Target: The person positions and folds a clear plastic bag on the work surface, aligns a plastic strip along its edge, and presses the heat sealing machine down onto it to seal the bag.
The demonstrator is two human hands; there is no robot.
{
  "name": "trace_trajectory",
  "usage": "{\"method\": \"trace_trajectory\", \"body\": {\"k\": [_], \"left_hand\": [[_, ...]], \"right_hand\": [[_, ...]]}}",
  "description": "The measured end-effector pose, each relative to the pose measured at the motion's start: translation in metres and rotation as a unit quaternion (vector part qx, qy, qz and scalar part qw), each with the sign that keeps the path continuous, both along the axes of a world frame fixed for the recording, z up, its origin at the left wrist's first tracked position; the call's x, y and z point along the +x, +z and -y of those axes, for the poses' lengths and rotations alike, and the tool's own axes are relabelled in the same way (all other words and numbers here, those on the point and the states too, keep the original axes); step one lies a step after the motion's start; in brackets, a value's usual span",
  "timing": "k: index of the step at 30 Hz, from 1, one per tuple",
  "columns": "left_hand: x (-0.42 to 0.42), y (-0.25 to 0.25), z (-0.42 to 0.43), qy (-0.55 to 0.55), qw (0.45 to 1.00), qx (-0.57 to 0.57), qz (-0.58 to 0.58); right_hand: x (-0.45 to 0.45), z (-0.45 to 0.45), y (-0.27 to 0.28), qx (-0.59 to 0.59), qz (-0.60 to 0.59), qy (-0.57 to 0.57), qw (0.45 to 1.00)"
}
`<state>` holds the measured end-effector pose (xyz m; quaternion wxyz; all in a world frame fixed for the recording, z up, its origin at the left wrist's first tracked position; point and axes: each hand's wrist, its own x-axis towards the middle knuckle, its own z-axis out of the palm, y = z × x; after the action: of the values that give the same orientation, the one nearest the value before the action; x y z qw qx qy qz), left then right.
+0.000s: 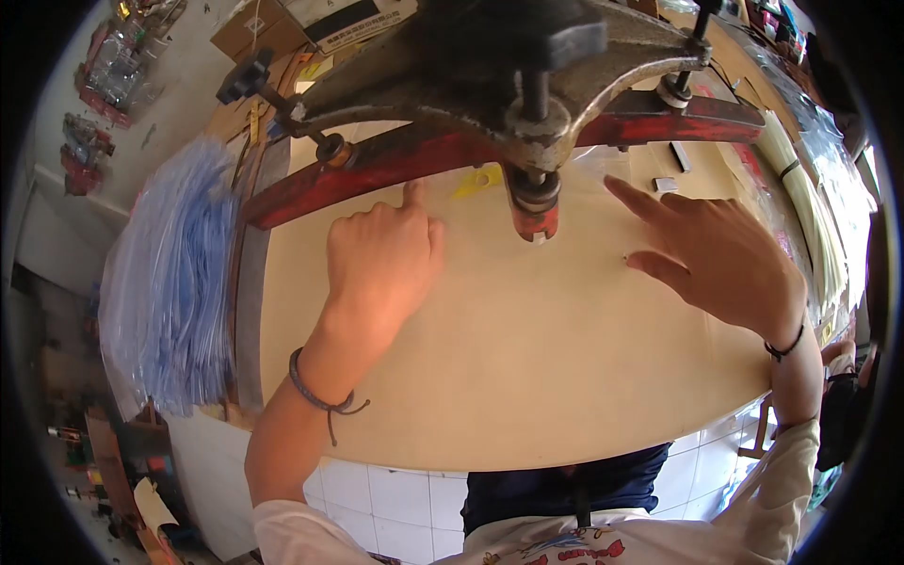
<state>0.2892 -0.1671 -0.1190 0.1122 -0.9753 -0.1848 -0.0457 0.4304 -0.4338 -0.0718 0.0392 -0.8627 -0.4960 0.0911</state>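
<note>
My left hand (381,259) is over the tan work surface (490,377). Its index finger stretches forward, close to the red curved bar (377,171), while the other fingers curl under, so whatever they may hold is hidden. To the right, my right hand (706,245) has thumb and index finger apart, with nothing visible between them. A clear plastic piece (591,162) lies just beyond that index fingertip. Between the hands, a metal and red clamp-like part (537,198) hangs from the machine. A yellow piece (478,182) shows below the bar.
A stack of bluish clear plastic bags (179,282) stands at the left. Two small metal blocks, one nearer (665,185), lie beyond my right hand. A dark cast machine arm (424,80) spans the top. Pale strips (810,207) run along the right edge; cardboard boxes (259,40) sit behind.
</note>
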Motion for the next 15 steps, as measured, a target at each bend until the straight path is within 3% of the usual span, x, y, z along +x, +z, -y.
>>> {"method": "trace_trajectory", "body": {"k": [3,15], "left_hand": [[-0.001,0.000,-0.003,-0.004,1.000,-0.002,0.011],[0.002,0.002,0.000,0.012,1.000,-0.006,-0.004]], "right_hand": [[-0.004,0.007,-0.008,0.041,0.048,0.025,0.998],[-0.005,-0.005,-0.021,0.126,0.011,0.023,0.992]]}}
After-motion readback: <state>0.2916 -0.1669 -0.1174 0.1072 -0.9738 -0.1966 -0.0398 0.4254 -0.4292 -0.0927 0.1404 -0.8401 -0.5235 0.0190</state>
